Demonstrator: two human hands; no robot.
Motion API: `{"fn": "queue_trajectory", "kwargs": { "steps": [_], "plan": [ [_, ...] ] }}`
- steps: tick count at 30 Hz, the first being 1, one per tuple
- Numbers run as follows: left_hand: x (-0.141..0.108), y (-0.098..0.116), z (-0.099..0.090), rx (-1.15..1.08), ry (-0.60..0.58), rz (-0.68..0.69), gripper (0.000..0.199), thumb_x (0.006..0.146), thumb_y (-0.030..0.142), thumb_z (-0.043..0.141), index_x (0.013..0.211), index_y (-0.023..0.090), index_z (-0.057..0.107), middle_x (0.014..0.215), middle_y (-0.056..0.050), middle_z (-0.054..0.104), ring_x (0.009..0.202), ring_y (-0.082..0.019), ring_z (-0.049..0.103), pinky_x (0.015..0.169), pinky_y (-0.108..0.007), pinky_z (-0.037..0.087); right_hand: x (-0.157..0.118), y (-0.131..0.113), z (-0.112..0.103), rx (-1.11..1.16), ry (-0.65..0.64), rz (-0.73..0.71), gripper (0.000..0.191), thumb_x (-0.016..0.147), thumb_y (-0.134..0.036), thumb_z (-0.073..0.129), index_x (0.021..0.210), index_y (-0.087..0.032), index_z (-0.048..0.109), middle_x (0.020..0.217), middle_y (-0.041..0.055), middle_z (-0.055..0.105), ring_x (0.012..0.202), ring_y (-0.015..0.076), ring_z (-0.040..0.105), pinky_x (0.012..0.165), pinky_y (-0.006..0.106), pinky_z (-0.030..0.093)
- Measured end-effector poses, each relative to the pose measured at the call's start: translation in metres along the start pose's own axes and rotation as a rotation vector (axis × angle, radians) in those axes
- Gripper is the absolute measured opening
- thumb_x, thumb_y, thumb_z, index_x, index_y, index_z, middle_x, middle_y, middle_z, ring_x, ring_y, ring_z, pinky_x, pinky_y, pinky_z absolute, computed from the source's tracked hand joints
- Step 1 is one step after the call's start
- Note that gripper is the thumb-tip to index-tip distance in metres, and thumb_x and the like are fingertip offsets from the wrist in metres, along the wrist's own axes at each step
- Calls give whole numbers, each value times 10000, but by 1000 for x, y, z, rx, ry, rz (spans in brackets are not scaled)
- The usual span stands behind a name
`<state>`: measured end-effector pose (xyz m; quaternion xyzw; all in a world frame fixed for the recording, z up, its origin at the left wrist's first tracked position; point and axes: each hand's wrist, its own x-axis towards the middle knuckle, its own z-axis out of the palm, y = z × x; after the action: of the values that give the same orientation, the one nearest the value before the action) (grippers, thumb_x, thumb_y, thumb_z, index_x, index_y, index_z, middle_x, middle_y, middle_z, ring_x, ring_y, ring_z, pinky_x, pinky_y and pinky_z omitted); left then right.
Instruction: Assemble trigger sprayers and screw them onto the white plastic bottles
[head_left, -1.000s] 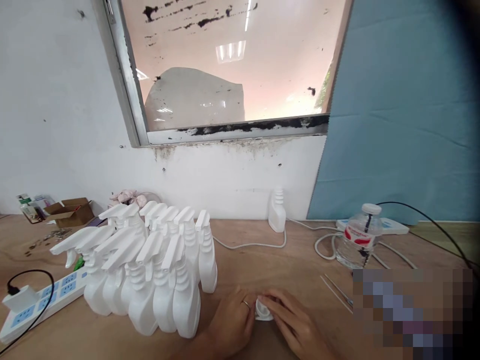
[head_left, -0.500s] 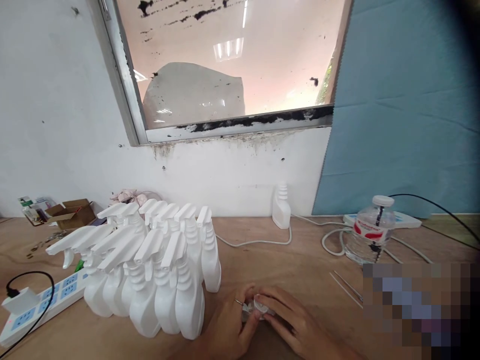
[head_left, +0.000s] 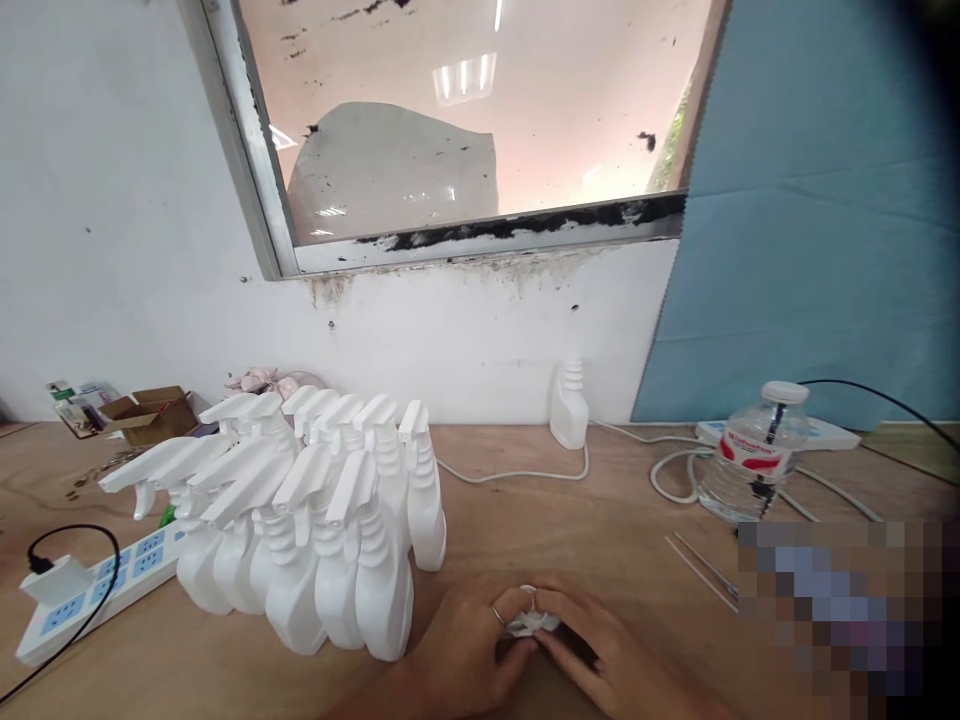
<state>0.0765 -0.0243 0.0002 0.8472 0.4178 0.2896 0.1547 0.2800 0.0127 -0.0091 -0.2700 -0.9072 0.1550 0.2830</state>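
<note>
Left of the fingers (head_left: 516, 601), which pinch a white part (head_left: 531, 625), stand trigger-topped bottles (head_left: 384, 605); beyond them, one bottle (head_left: 568, 420) looks untopped.

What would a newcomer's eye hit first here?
Probably the tight cluster of white spray bottles, standing left of centre on the wooden table. Next, the left hand and right hand at bottom centre, together holding a small white piece. Behind, a black-smeared window at top centre and a blue cloth hanging at right.
</note>
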Motion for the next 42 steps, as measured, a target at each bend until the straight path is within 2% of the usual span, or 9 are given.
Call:
{"fn": "queue_trajectory", "kwargs": {
  "steps": [2, 11, 15, 20, 26, 33, 38, 42],
  "plan": [
    [0, 0, 1, 26, -10, -2, 407, 817, 186, 579, 1203, 274, 484, 1153, -20, 602, 1035, -190, 553, 895, -296, 430, -1, -2, -1, -6, -2, -1, 328, 888, -201, 506, 1209, -264, 538, 1146, 58, 637, 1067, 161, 608, 924, 277, 505],
    [-1, -12, 13, 108, -6, 59, 293, 835, 153, 546, 1111, 254, 540, 967, -12, 633, 856, -153, 581, 749, -225, 435, -2, -4, -1, -1, 12, 25, 244, 850, -202, 543, 1089, -227, 586, 1067, 61, 673, 985, 168, 644, 875, 263, 526],
    [-2, -14, 16, 120, -41, 96, 307, 819, 156, 549, 1115, 238, 532, 979, -29, 636, 876, -162, 586, 756, -225, 435, -7, 0, 2, 8, -6, 22, 268, 852, -246, 579, 1120, -250, 581, 1074, 48, 678, 995, 173, 648, 877, 257, 532],
    [-2, -13, 17, 171, -41, 115, 190, 841, 209, 540, 1030, 221, 554, 901, -23, 634, 808, -156, 586, 697, -218, 424, -12, 6, -1, 3, -35, 28, 323, 854, -281, 597, 1176, -288, 579, 1165, 40, 660, 1069, 187, 629, 928, 276, 519],
    [-3, -15, 18, 164, -38, 124, 166, 839, 209, 547, 1004, 221, 534, 896, -10, 625, 795, -143, 577, 676, -206, 405, -11, 9, -7, 20, -109, 4, 357, 901, -254, 532, 1251, -322, 552, 1222, 26, 637, 1101, 163, 611, 960, 262, 498],
    [-2, -8, 11, 121, -66, 68, 173, 852, 187, 540, 1020, 224, 529, 937, -9, 630, 842, -143, 581, 728, -210, 415, -15, 13, -2, 16, -81, -1, 391, 906, -241, 523, 1290, -315, 522, 1233, 44, 628, 1107, 175, 607, 947, 302, 510],
    [-1, -6, 9, 86, -85, 45, 224, 845, 177, 553, 1061, 233, 533, 972, -10, 630, 872, -143, 581, 763, -213, 425, -13, 10, -4, -26, -109, -29, 340, 913, -234, 507, 1244, -288, 559, 1216, 49, 635, 1109, 160, 604, 955, 263, 500],
    [0, -6, 10, 91, -90, 30, 244, 860, 204, 547, 1099, 255, 541, 965, 1, 630, 860, -142, 581, 760, -217, 430, -12, 13, -3, -48, -59, -47, 320, 896, -216, 527, 1207, -266, 579, 1182, 44, 655, 1081, 158, 621, 937, 241, 510]
  ]
}}
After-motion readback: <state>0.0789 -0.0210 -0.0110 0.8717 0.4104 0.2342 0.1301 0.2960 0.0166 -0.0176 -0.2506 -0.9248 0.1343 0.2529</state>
